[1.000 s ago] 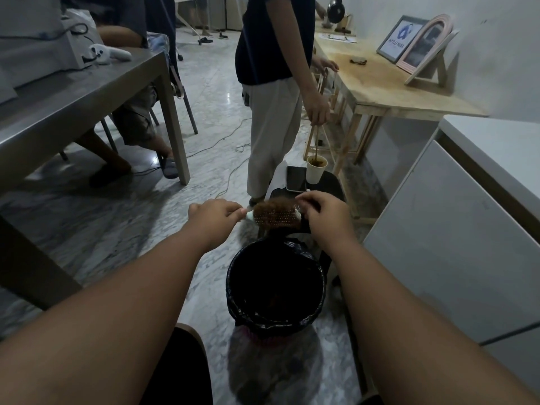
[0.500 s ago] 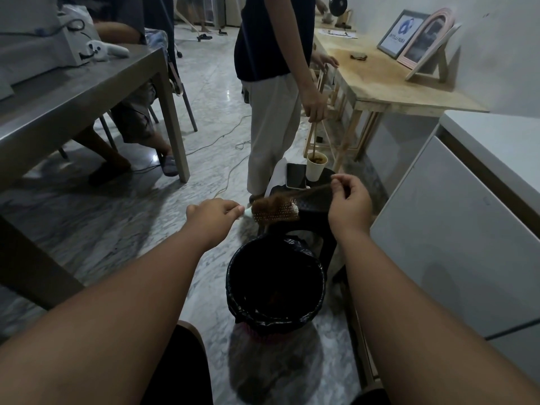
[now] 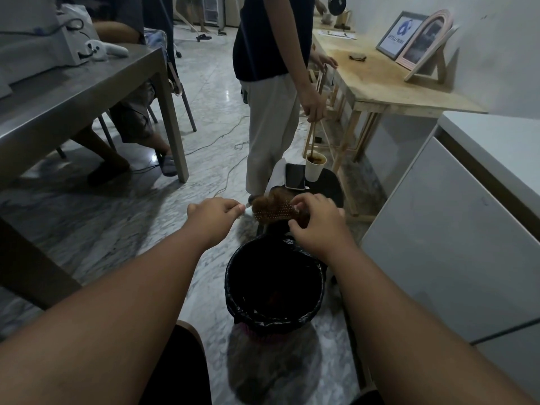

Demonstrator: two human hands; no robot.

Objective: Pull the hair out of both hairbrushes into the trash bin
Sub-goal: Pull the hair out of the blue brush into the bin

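Hairbrush [image 3: 273, 210] handle hidden inside clenched left hand [image 3: 214, 216]; right hand [image 3: 317, 220] pinches its hair, fingertips obscured

Dim, grainy indoor view with glare on the marble floor [image 3: 230, 95] and wide-angle bending at the edges.

1. A phone [image 3: 295, 176] and a paper cup [image 3: 315, 168] sit side by side on a dark stool [image 3: 333, 188].
2. A standing person [image 3: 271, 83] holds chopsticks [image 3: 315, 135] above the cup.
3. Two frames [image 3: 420, 39] lean on the wooden surface [image 3: 380, 80].
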